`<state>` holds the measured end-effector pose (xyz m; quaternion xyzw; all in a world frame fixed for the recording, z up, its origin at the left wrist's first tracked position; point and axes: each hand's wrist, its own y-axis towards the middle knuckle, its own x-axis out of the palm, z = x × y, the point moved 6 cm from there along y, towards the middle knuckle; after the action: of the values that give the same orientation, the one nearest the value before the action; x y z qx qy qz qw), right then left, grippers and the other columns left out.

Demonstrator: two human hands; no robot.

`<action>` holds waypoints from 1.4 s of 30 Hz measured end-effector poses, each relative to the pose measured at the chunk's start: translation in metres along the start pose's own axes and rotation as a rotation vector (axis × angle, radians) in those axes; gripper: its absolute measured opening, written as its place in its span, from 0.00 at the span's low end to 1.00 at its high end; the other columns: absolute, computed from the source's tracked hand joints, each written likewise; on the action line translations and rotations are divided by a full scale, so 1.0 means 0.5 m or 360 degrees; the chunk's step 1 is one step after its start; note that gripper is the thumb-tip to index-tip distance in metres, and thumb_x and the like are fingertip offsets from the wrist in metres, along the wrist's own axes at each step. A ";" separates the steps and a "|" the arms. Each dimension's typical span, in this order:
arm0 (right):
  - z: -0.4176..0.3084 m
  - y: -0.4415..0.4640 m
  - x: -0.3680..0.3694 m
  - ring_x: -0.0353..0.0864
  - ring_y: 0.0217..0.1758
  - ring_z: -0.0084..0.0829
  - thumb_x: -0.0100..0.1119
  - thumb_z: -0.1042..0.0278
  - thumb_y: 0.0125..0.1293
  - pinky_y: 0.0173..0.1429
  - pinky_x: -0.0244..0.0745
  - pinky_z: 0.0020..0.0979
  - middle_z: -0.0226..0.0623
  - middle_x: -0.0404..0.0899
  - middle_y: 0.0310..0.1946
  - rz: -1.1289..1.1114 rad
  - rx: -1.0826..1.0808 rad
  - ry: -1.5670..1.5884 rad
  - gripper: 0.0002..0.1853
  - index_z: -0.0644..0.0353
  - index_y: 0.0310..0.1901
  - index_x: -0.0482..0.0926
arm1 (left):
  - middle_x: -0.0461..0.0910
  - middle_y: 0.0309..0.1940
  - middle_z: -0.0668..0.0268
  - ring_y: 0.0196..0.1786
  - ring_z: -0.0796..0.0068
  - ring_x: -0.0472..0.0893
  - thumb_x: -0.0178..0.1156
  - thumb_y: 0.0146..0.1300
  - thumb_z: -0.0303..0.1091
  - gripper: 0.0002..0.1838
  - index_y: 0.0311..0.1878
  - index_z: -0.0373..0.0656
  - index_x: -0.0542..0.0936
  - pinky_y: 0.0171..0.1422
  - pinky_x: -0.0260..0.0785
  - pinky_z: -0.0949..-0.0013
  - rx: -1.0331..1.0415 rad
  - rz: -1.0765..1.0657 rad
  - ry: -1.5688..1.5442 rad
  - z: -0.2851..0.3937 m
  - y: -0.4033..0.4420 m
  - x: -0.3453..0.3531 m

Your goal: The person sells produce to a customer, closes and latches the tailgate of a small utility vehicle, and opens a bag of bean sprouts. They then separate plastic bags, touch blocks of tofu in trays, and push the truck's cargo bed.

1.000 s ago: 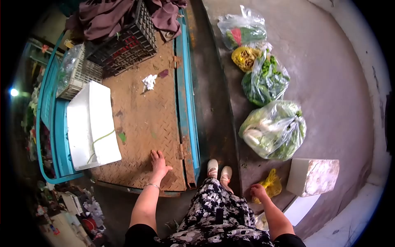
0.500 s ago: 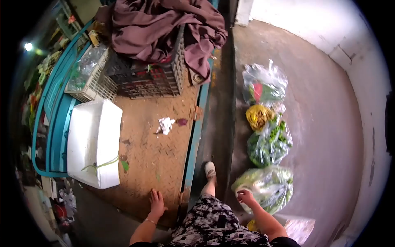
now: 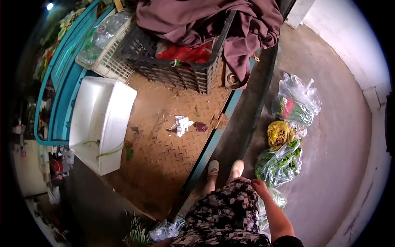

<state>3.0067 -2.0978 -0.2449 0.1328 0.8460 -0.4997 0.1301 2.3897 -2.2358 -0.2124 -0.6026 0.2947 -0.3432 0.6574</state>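
Observation:
My right hand point(image 3: 260, 188) is closed at the edge of the dark floral skirt point(image 3: 226, 201), with a bit of its cloth at the fingertips. Just beyond this hand, a clear bag of pale greens point(image 3: 277, 198) lies on the floor, partly hidden by my forearm and skirt. Farther up the same row are a clear bag of leafy greens point(image 3: 279, 164), a yellow bag point(image 3: 280, 134) with brownish contents, and a clear bag with a red patch and greens point(image 3: 296, 105). My left hand is out of view.
Left of my feet is a rusty cart bed point(image 3: 164, 160) with a blue edge. On it are a white foam box point(image 3: 105, 127), a black crate point(image 3: 177, 72) under brown cloth point(image 3: 185, 20), a pale crate point(image 3: 117, 61) of plastic bottles, and crumpled paper point(image 3: 181, 125). A white wall point(image 3: 345, 29) stands right.
My left hand has left the cart bed and gone out of view. My right hand has moved from above the bagged greens to the skirt. Both feet now show, and the view has shifted.

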 end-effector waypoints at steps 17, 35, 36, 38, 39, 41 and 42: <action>-0.240 0.081 -0.222 0.83 0.33 0.31 0.58 0.61 0.56 0.42 0.77 0.32 0.43 0.83 0.32 0.0193 -0.0295 -0.0470 0.17 0.61 0.45 0.82 | 0.77 0.46 0.51 0.43 0.52 0.77 0.53 0.64 0.25 0.19 0.59 0.40 0.73 0.47 0.70 0.58 0.2251 0.1703 0.0470 1.193 -0.279 -0.379; -0.755 0.617 -0.709 0.50 0.74 0.51 0.79 0.53 0.41 0.74 0.51 0.43 0.55 0.53 0.70 0.0439 -0.1156 -0.0447 0.63 0.63 0.73 0.44 | 0.80 0.23 0.51 0.29 0.48 0.81 0.53 0.66 0.41 0.16 0.49 0.39 0.67 0.33 0.72 0.49 0.1195 0.1948 0.1007 1.727 -0.384 -0.520; -0.869 0.636 -0.744 0.50 0.74 0.51 0.79 0.54 0.40 0.74 0.52 0.43 0.55 0.52 0.70 0.0643 -0.1311 -0.0483 0.64 0.61 0.73 0.43 | 0.80 0.23 0.51 0.29 0.49 0.81 0.54 0.66 0.40 0.16 0.49 0.39 0.68 0.32 0.72 0.50 0.1109 0.1956 0.1020 1.730 -0.380 -0.522; -1.069 0.678 -0.795 0.50 0.74 0.51 0.80 0.56 0.37 0.74 0.53 0.44 0.54 0.51 0.71 0.0801 -0.1455 -0.0378 0.66 0.58 0.74 0.42 | 0.79 0.23 0.52 0.28 0.49 0.80 0.54 0.65 0.39 0.15 0.49 0.39 0.69 0.30 0.71 0.51 0.0979 0.1948 0.1035 1.727 -0.375 -0.520; -1.155 0.690 -0.808 0.50 0.74 0.49 0.81 0.53 0.33 0.73 0.55 0.43 0.51 0.49 0.72 0.0875 -0.1367 -0.0449 0.69 0.57 0.74 0.42 | 0.79 0.23 0.52 0.26 0.50 0.80 0.55 0.65 0.37 0.15 0.49 0.39 0.70 0.29 0.71 0.52 0.0944 0.1922 0.0987 1.720 -0.375 -0.520; -1.321 0.743 -0.761 0.54 0.72 0.46 0.81 0.45 0.25 0.69 0.57 0.45 0.45 0.54 0.69 0.0805 -0.1492 -0.0610 0.70 0.48 0.72 0.48 | 0.79 0.23 0.53 0.25 0.50 0.79 0.56 0.64 0.36 0.15 0.49 0.39 0.71 0.27 0.70 0.54 0.0876 0.1866 0.0966 1.731 -0.364 -0.527; -1.343 0.778 -0.707 0.52 0.73 0.45 0.82 0.40 0.19 0.70 0.52 0.51 0.41 0.54 0.68 0.0417 -0.1213 -0.0687 0.71 0.43 0.71 0.51 | 0.79 0.23 0.54 0.24 0.50 0.79 0.56 0.64 0.35 0.15 0.50 0.38 0.71 0.27 0.70 0.55 0.0944 0.1910 0.0967 1.728 -0.360 -0.527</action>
<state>3.4151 -1.3592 -0.1224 0.0743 0.8991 -0.1484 0.4050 2.9089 -1.5204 0.0460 -0.0127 0.6377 -0.1415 0.7570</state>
